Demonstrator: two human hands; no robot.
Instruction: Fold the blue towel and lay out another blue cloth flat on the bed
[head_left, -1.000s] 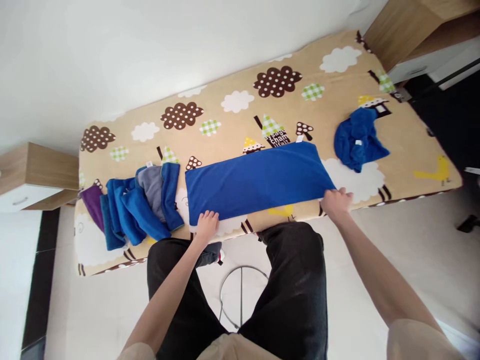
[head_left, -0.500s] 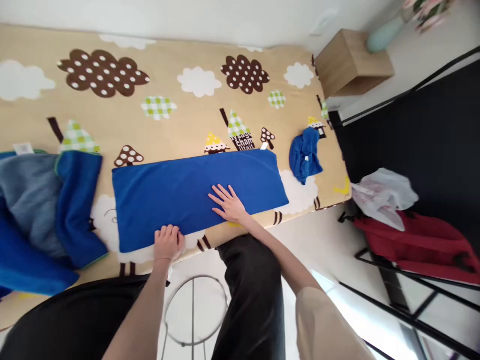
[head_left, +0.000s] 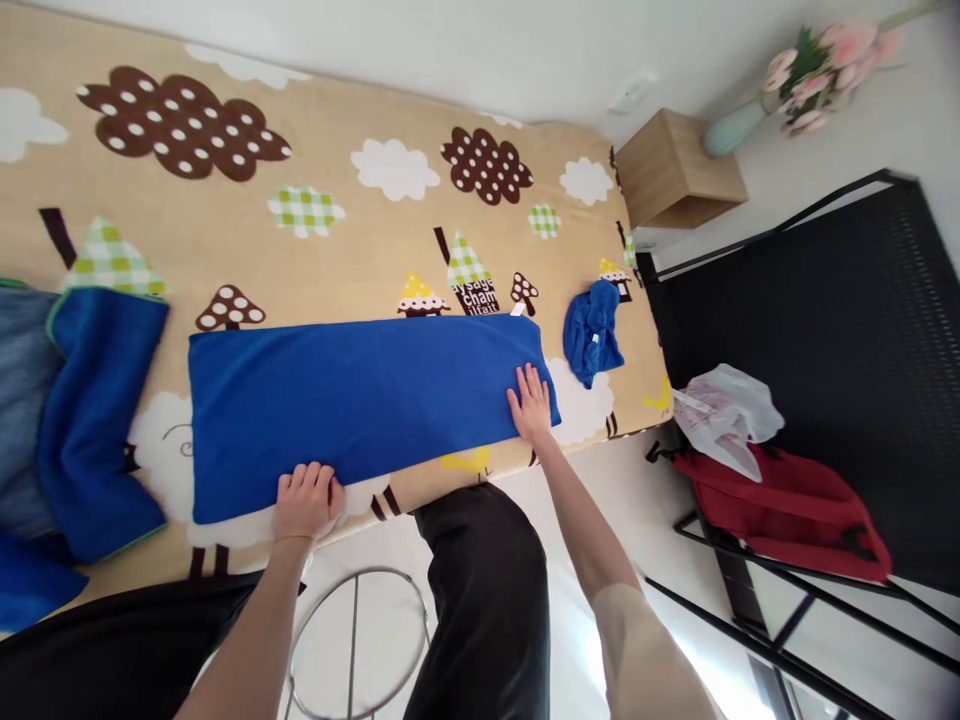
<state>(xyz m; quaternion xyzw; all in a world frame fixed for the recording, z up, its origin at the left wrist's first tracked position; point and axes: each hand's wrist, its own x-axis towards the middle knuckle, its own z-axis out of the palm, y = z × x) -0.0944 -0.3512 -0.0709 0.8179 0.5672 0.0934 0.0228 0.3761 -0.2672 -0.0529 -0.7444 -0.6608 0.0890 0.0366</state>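
Note:
A long blue towel (head_left: pixel 360 400), folded lengthwise, lies flat on a bed with a tan cartoon-print cover (head_left: pixel 337 240). My left hand (head_left: pixel 306 500) rests with curled fingers on the towel's near edge, left of middle. Near the towel's right end my right hand (head_left: pixel 531 404) presses flat on the cloth, fingers spread. A small crumpled blue cloth (head_left: pixel 592 330) lies just right of the towel's end.
Folded blue and grey towels (head_left: pixel 82 420) are stacked at the left. A round metal stool ring (head_left: pixel 352 640) stands between my legs. Right of the bed are a wooden nightstand (head_left: pixel 679 170), a vase of pink flowers (head_left: pixel 802 75), a red backpack (head_left: pixel 787 510) and a white plastic bag (head_left: pixel 724 415).
My right hand slid from the towel's middle to its right end, smoothing it. The left hand stayed on the near edge. The view swung slightly right.

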